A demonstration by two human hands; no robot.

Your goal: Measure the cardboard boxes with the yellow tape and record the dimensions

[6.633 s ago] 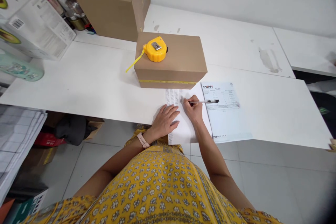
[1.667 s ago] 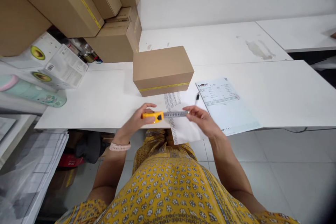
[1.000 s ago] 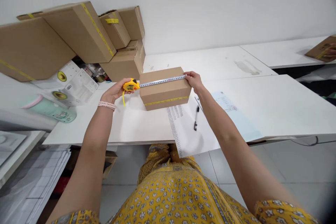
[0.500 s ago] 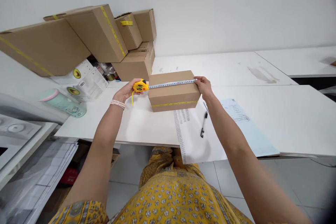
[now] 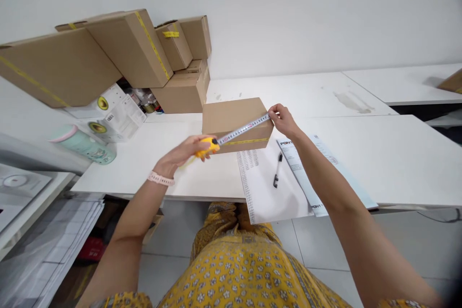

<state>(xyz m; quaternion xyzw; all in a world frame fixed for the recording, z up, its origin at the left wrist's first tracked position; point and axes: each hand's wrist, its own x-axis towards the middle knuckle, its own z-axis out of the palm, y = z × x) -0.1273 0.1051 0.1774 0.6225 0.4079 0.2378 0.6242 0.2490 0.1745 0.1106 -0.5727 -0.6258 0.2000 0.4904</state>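
A brown cardboard box (image 5: 231,113) with a strip of yellow tape on its near side lies on the white table. My left hand (image 5: 187,151) is closed around the yellow case of a tape measure (image 5: 208,147), just in front of the box's left part. From the case the metal blade runs slantwise up to the right across the box. At the box's right end, my right hand (image 5: 283,118) pinches the blade's free end between thumb and fingers. Whether that hand also touches the box is unclear.
A spiral notebook (image 5: 265,202) and a pen (image 5: 277,171) lie right of centre, beside a pale blue printed pad (image 5: 332,173). Several cardboard boxes (image 5: 122,48) are stacked at the back left. A mint tumbler (image 5: 84,143) stands at the left by a white avocado-print carton (image 5: 126,115).
My left hand has brought the tape measure case down and to the right, so the blade now slants instead of lying along the box top. My right hand keeps the blade's end near the same corner.
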